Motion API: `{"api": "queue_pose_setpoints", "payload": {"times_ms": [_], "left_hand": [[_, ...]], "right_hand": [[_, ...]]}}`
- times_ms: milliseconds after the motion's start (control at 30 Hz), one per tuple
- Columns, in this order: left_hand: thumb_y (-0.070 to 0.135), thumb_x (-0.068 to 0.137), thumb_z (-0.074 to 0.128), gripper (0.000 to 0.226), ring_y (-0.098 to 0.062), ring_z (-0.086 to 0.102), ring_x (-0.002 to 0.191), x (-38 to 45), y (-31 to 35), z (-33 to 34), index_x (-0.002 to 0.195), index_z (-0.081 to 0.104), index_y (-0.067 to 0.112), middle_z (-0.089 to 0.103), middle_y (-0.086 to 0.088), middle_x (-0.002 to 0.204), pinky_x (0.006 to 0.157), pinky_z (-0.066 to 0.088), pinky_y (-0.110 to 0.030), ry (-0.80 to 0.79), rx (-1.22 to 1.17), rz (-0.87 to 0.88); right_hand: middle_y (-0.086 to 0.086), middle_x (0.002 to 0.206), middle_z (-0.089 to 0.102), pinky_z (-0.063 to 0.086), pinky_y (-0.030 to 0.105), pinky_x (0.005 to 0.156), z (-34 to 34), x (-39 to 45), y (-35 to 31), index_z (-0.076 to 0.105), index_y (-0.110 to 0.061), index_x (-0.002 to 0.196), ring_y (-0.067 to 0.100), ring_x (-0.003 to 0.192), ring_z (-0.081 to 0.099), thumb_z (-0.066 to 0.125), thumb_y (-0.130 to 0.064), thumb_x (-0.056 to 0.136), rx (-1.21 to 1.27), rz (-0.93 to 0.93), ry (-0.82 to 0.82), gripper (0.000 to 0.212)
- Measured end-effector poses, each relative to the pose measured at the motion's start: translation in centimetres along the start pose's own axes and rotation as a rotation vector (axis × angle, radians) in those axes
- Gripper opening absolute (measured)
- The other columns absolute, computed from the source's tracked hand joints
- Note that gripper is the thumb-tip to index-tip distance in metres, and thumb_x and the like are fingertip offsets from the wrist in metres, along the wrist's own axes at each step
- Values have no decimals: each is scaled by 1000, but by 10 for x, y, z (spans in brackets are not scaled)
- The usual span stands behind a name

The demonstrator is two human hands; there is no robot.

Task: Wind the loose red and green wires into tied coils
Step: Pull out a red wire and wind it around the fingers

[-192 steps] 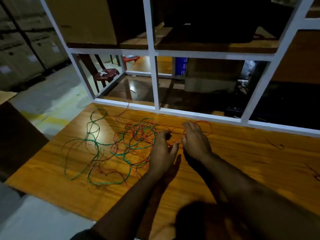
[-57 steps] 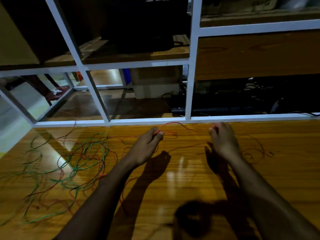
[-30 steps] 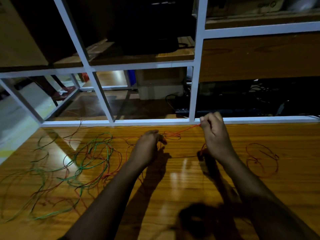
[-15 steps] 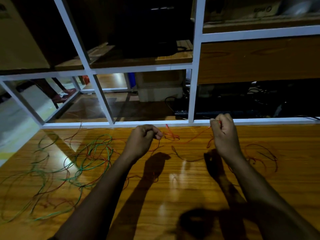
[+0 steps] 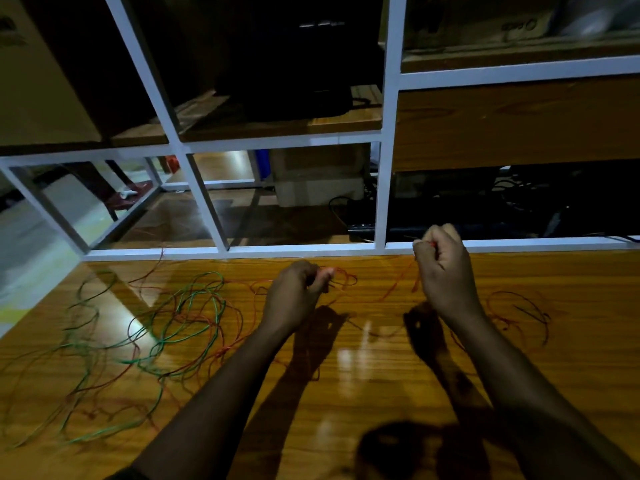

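Observation:
A loose tangle of green wire (image 5: 194,320) and red wire (image 5: 239,313) sprawls over the left half of the wooden table (image 5: 363,382). My left hand (image 5: 294,299) pinches a small loop of red wire at its fingertips, near the table's far edge. My right hand (image 5: 443,268) is raised a little above the table with its fingers curled round the same red strand (image 5: 398,285), which sags between the two hands. A few wound turns of red wire (image 5: 519,313) lie on the table to the right of my right wrist.
A white metal shelf frame (image 5: 381,188) stands along the table's far edge, with dark equipment and cables behind it. A cardboard box (image 5: 315,178) sits behind the frame. The table's left edge drops to the floor (image 5: 31,258).
My right hand has lifted slightly and drawn the red strand up and to the right. My left hand has stayed near the far edge, still pinching the red loop.

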State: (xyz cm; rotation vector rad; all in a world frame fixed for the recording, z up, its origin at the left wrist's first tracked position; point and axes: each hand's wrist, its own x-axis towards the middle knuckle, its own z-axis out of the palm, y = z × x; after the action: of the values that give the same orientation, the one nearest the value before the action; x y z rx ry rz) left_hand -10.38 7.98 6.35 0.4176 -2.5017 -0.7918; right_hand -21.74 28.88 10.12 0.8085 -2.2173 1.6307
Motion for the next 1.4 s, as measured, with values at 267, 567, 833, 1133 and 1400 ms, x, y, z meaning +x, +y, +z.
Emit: {"api": "queue_pose_setpoints", "payload": {"times_ms": [267,567,833,1133,1400], "left_hand": [[36,108,37,42,-18,54,56,15,38,-32,78,51,11,59,-8,62,55,45,-27,33,-870,-370],[39,106,41,45,-14,59,65,14,48,-6,73,58,13,63,-1,64,65,48,-27,-130,-573,-128],[37,105,46,41,-12,28,47,11,45,-33,68,40,19,25,1,56,45,33,-23,-359,-1149,-288],[47,99,51,45,-11,32,50,7,-37,-64,63,45,21,37,5,57,51,29,-29,-192,-394,-315],[28,100,57,31,-21,62,110,10,-51,-22,128,63,17,67,-7,123,90,53,-41,-99,157,-293]], "right_hand": [[-3,92,49,34,28,60,17,-36,60,49,-25,78,16,82,48,55,-25,95,-535,237,-481,18],[-2,108,73,50,29,93,32,1,-27,68,-20,115,11,106,65,42,-21,106,311,433,-472,27],[-6,98,63,54,34,60,30,18,4,65,-21,103,16,74,61,46,-18,105,12,287,-195,19],[4,63,53,49,30,57,-1,50,46,65,-8,95,18,56,55,42,-48,104,357,716,300,47],[-2,73,48,33,29,55,31,27,4,52,-17,88,15,64,43,55,-33,101,-2,409,-195,21]]}}
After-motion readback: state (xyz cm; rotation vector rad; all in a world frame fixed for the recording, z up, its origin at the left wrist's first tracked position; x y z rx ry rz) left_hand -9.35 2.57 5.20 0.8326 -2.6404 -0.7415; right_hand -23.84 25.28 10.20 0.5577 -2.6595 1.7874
